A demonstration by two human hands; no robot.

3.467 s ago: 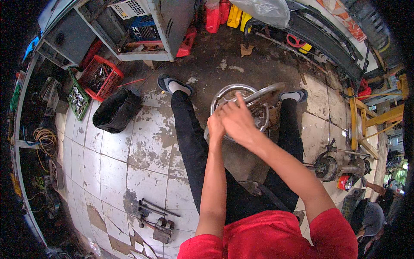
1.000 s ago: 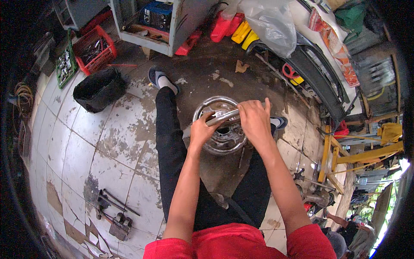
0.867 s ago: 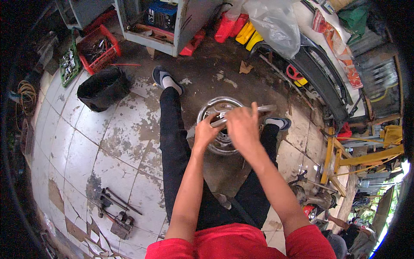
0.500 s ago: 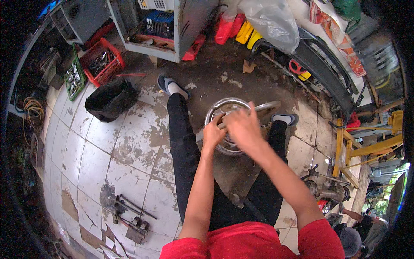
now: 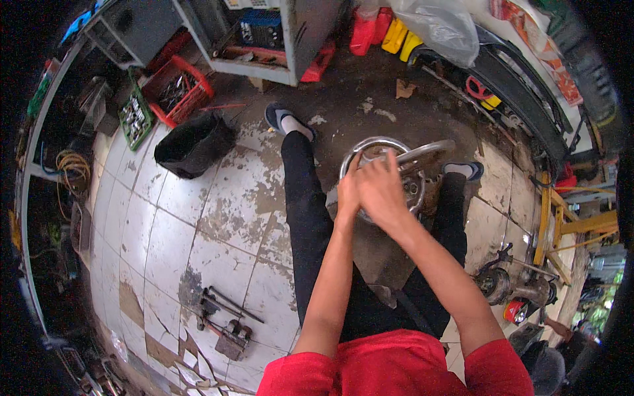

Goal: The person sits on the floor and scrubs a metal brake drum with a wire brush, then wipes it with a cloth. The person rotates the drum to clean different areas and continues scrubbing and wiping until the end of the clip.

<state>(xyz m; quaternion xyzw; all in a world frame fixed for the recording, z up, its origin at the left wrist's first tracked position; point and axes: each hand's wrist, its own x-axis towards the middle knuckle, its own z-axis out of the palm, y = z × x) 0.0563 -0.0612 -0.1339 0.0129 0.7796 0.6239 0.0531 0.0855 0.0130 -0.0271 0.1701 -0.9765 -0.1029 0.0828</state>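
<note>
Between my legs stands a round metal wheel-like part with a shiny rim [image 5: 378,142]. A thick bent metal tube [image 5: 430,150] reaches over it to the right. Above the left side of the rim, my left hand [image 5: 348,191] is closed, its fingers mostly covered by the other hand. My right hand [image 5: 381,190] is closed too and presses against the left one, overlapping it. Whatever the two hands grip is hidden between them. Through the gap right of my hands the wheel's inner face [image 5: 413,191] shows, with holes in it.
On the left stand a black bucket-like container [image 5: 195,146], a red crate [image 5: 177,92] of metal pieces and a green tray [image 5: 135,119]. A metal tool [image 5: 231,336] lies on the tiles. A grey cabinet [image 5: 257,69], black bumper [image 5: 522,99] and yellow frame [image 5: 548,224] surround the area.
The whole scene has shifted rightward in the picture. My right hand has come in tighter over the left. The wheel and tube seem to keep their place between my feet.
</note>
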